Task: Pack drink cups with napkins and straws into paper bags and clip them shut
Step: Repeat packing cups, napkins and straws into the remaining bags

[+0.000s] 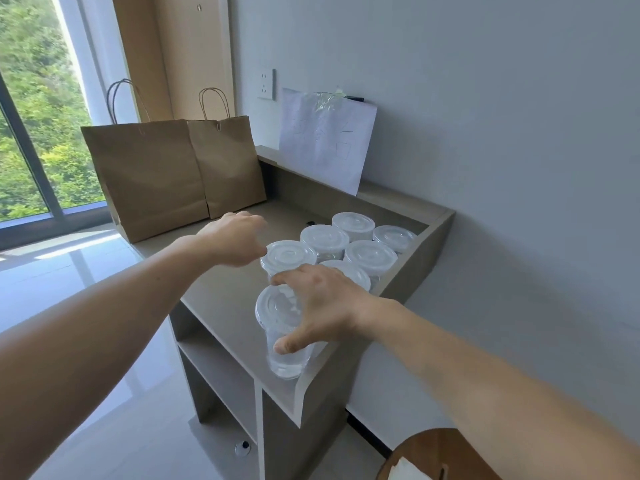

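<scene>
gripped the nearest cup (275,315) at the near edge of the desk (214,289) with the right hand (325,303) spread wide round it, left hand (235,240) loosely curled, empty, beside; likely needed a gentle, upright lift toward the paper bags (149,174).

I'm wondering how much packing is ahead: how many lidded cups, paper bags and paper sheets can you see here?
Clear plastic cups with white lids: 7, one gripped by the right hand
Brown paper bags with twisted handles: 2
White paper sheet on the wall: 1
Total: 10
</scene>
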A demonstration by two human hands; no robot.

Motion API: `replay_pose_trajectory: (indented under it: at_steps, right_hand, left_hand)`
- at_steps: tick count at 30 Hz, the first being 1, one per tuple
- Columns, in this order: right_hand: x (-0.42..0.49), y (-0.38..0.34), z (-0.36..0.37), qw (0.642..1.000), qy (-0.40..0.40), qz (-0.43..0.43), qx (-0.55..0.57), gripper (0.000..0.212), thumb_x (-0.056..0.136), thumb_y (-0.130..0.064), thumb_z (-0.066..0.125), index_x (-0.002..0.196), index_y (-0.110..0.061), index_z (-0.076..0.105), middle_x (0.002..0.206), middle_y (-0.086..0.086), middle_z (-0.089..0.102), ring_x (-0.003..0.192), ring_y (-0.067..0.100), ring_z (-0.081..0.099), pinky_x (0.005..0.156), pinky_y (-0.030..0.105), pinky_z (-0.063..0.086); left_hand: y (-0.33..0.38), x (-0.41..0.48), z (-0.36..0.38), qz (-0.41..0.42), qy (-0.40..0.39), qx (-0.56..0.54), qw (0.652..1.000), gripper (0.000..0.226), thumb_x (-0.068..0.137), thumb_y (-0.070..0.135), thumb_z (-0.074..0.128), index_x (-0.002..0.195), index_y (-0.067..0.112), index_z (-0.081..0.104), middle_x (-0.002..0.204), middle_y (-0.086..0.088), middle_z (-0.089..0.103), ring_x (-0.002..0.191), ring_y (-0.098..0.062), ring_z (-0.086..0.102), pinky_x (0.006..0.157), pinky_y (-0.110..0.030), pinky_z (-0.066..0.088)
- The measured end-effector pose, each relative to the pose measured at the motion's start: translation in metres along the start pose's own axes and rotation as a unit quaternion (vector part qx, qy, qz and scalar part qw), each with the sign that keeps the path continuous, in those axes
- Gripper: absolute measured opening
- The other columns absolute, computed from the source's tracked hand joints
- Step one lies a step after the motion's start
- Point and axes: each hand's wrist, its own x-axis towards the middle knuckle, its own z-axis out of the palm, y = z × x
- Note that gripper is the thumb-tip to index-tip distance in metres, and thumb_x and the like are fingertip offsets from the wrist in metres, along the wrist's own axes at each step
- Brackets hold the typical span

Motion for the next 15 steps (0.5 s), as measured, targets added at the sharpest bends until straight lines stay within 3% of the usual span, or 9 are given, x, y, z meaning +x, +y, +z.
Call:
replay_pose_trajectory:
  at_steps: [3, 6, 8, 12, 15]
  right_hand:
    - [-0.008, 0.002, -0.024, 0.996, 0.042, 0.003, 0.078, 0.095, 0.062, -0.056, 0.082, 0.144, -0.035, 0.038, 0.141, -0.009, 0.046, 0.13, 0.012, 0.04, 0.103, 0.031, 0.038]
    - [-0.022, 0.01, -0.054, 0.987, 0.086, 0.022, 0.132, 0.093, 0.061, -0.053, 0.084, 0.142, -0.038, 0.04, 0.135, -0.014, 0.048, 0.127, 0.005, 0.043, 0.105, 0.03, 0.041]
    - [-0.036, 0.019, -0.074, 0.977, 0.121, 0.039, 0.171, 0.092, 0.061, -0.051, 0.087, 0.14, -0.039, 0.043, 0.133, -0.019, 0.05, 0.127, -0.001, 0.044, 0.104, 0.026, 0.04]
    - [-0.075, 0.041, -0.106, 0.954, 0.206, 0.071, 0.205, 0.092, 0.054, -0.051, 0.089, 0.136, -0.04, 0.049, 0.119, -0.033, 0.051, 0.117, -0.017, 0.044, 0.093, 0.011, 0.038]
    - [-0.114, 0.058, -0.12, 0.943, 0.254, 0.12, 0.176, 0.093, 0.048, -0.058, 0.085, 0.133, -0.044, 0.05, 0.117, -0.036, 0.052, 0.117, -0.017, 0.045, 0.092, 0.01, 0.038]
  left_hand:
    - [0.003, 0.008, -0.009, 0.013, 0.011, -0.002, 1.0, 0.021, 0.089, 0.037, 0.054, 0.109, 0.029, 0.051, 0.129, 0.001, 0.05, 0.115, -0.024, 0.043, 0.073, -0.035, 0.034]
    - [0.011, 0.017, -0.02, 0.032, 0.029, -0.013, 0.999, 0.047, 0.092, 0.038, 0.053, 0.137, 0.03, 0.047, 0.143, 0.004, 0.044, 0.132, -0.024, 0.038, 0.083, -0.035, 0.035]
    - [0.024, 0.024, -0.026, 0.05, 0.043, -0.02, 0.998, 0.054, 0.094, 0.039, 0.053, 0.145, 0.029, 0.041, 0.148, 0.005, 0.041, 0.137, -0.023, 0.035, 0.092, -0.038, 0.038]
    - [0.066, 0.036, -0.039, 0.123, 0.056, -0.029, 0.99, 0.059, 0.091, 0.031, 0.055, 0.147, 0.025, 0.039, 0.149, 0.001, 0.042, 0.137, -0.024, 0.036, 0.098, -0.04, 0.039]
    - [0.109, 0.044, -0.044, 0.181, 0.056, -0.027, 0.981, 0.058, 0.09, 0.031, 0.054, 0.146, 0.025, 0.041, 0.147, -0.001, 0.045, 0.134, -0.026, 0.04, 0.099, -0.042, 0.04]
